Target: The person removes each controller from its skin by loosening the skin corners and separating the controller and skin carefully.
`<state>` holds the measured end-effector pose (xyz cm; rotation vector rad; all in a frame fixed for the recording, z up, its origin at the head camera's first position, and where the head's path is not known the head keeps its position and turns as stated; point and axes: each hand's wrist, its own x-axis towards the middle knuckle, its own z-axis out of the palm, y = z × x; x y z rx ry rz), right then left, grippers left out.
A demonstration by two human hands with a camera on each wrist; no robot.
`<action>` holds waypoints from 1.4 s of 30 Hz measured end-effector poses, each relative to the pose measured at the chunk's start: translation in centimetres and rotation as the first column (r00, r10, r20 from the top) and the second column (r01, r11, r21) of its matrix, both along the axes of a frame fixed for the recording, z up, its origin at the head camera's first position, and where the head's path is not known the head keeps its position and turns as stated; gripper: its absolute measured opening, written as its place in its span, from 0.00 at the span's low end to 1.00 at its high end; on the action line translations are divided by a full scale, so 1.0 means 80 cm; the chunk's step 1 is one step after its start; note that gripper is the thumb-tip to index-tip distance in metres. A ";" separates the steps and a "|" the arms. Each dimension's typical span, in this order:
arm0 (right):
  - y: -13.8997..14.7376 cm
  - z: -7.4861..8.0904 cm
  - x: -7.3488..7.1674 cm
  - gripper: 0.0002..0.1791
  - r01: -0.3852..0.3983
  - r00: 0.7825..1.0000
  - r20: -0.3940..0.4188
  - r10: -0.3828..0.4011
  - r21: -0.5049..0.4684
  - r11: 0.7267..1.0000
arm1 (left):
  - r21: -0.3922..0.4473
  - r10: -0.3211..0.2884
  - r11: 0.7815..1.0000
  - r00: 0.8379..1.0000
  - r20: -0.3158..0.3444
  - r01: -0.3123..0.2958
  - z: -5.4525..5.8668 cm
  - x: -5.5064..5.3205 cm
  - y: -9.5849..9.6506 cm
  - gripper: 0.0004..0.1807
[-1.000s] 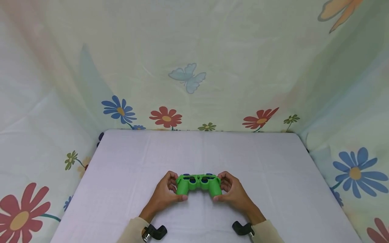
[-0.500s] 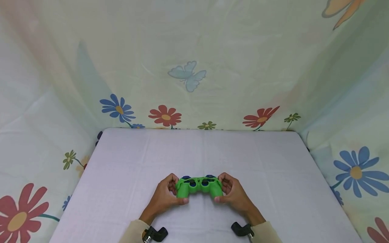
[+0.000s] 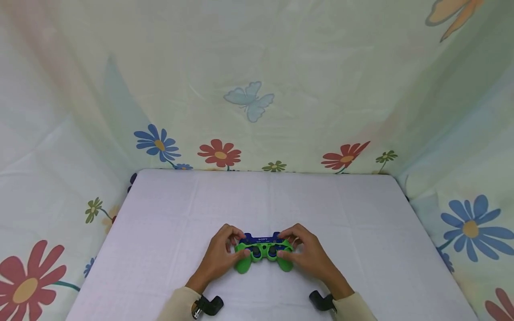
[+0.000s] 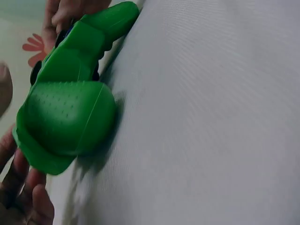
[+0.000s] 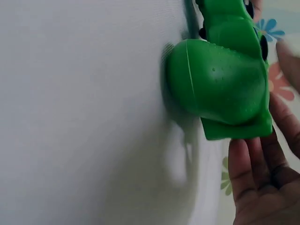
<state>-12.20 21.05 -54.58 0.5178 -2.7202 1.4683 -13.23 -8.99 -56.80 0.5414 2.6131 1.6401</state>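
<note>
A blue game controller point(image 3: 263, 240) with white lettering along its far edge sits in a green rubbery cover point(image 3: 242, 266) on the white cloth. Its blue far part shows above the green. My left hand point(image 3: 220, 252) holds the left side, fingers at the far corner and thumb over the near face. The right side is held the same way by my right hand point(image 3: 308, 252). In the left wrist view the cover's dotted grip point(image 4: 68, 115) faces the camera. The right wrist view shows the other rounded grip point(image 5: 220, 79), with right fingers point(image 5: 241, 164) against its outer end.
A white cloth-covered table point(image 3: 265, 200) lies under the hands. Behind and at both sides hangs a curtain point(image 3: 257, 53) printed with flowers and butterflies. A black wrist mount point(image 3: 210, 305) sits on the left forearm and another point(image 3: 321, 301) on the right.
The controller has tilted so its blue, lettered far part shows. Both hands' fingers have moved inward over its far corners, and the thumbs have shifted from the grip ends up toward the sticks.
</note>
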 end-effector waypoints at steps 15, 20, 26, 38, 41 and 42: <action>-0.018 0.032 -0.014 0.10 -0.047 0.987 0.157 0.019 0.176 0.983 | -0.202 -0.017 0.979 1.000 0.008 0.018 0.028 0.000 0.013 0.13; -0.024 0.027 -0.006 0.11 0.013 0.991 0.131 -0.042 0.217 0.976 | -0.216 -0.023 0.976 1.000 0.005 0.024 0.031 0.002 0.010 0.17; -0.024 0.029 -0.001 0.11 0.042 0.990 0.122 -0.070 0.223 0.974 | -0.251 -0.032 0.967 0.999 0.001 0.031 0.031 0.003 0.013 0.15; -0.026 0.031 0.004 0.19 0.022 0.998 0.051 -0.040 0.321 0.947 | -0.286 -0.037 0.958 0.996 -0.083 0.012 0.027 0.010 0.016 0.15; -0.030 0.030 0.006 0.21 0.056 0.996 0.052 -0.078 0.342 0.938 | -0.260 -0.040 0.965 0.997 -0.065 0.022 0.025 0.009 0.016 0.17; -0.031 0.030 0.006 0.21 0.063 0.995 0.054 -0.087 0.345 0.936 | -0.257 -0.041 0.966 0.997 -0.059 0.024 0.025 0.009 0.016 0.18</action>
